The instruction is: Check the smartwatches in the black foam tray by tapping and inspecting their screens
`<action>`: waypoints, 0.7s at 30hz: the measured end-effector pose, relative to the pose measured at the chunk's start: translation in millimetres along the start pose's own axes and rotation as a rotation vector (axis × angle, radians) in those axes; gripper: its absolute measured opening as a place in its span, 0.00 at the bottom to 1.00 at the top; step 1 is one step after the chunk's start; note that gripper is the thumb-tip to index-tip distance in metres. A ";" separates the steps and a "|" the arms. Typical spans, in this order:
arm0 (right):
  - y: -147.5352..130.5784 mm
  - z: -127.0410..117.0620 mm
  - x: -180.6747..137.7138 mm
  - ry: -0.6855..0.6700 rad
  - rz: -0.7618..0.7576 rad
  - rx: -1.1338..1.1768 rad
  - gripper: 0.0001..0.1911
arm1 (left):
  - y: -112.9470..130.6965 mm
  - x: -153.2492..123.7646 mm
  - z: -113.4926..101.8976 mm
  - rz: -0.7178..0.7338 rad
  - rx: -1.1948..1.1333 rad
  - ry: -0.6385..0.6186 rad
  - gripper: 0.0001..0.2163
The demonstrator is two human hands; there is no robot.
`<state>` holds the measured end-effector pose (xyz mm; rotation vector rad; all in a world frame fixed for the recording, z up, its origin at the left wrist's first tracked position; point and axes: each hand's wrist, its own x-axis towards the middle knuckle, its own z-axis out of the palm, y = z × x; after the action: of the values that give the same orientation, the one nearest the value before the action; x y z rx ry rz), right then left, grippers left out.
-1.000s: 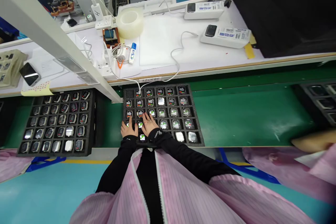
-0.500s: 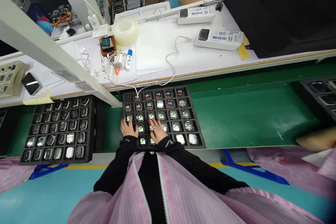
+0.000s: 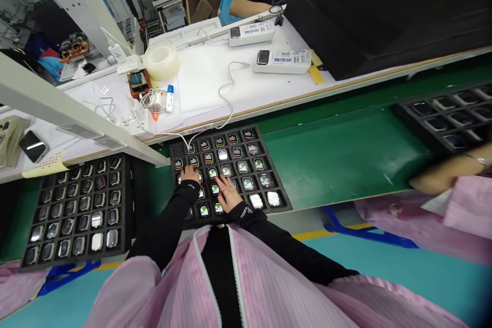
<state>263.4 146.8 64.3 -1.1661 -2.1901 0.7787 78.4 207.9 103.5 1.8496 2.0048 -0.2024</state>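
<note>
A black foam tray (image 3: 282, 184) lies in front of me, its compartments holding several square smartwatches. Many of their screens are lit, some with green and white blocks, others with dark faces and coloured bars. My left hand (image 3: 190, 174) is at the left side of the tray, fingertips at a lit smartwatch (image 3: 193, 162) in the second row; the fingers are apart and hold nothing visible. Resting over the middle of the tray, my right hand (image 3: 229, 194) has its fingers stretched out by a lit smartwatch (image 3: 212, 172). A white cable (image 3: 180, 135) runs to a smartwatch (image 3: 190, 148) in the back row.
Another filled watch tray (image 3: 125, 184) stands to the left, beyond a white post (image 3: 115, 136). On the raised shelf are a tape roll (image 3: 159, 61), a glue stick (image 3: 169, 98) and two white devices (image 3: 282, 61). At right, a co-worker's arm (image 3: 442, 177) is near another tray (image 3: 417, 128).
My left hand has moved away from me, from the third row to the second. My right hand stays over the middle of the tray. The camera view has turned, and the co-worker's arm reaches further in.
</note>
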 end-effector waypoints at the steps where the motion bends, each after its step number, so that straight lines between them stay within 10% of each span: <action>1: 0.0 -0.9 -0.9 -0.005 0.004 0.001 0.37 | 0.9 3.0 -2.8 0.017 -0.027 -0.002 0.20; 7: -6.8 -14.6 2.9 -0.017 0.129 0.098 0.30 | -10.9 -3.9 -15.6 0.052 -0.323 0.081 0.15; 13: -23.0 -30.9 24.2 -0.018 0.589 0.928 0.19 | -8.5 -49.0 -9.1 -0.006 -0.825 0.152 0.18; 21: -55.3 -42.4 42.0 -0.082 0.668 1.263 0.17 | 9.4 -87.4 -17.9 -0.054 -1.328 0.249 0.30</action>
<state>241.8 167.3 140.0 -1.0681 -0.8438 2.0526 87.8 135.1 155.1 0.9345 1.5721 1.1126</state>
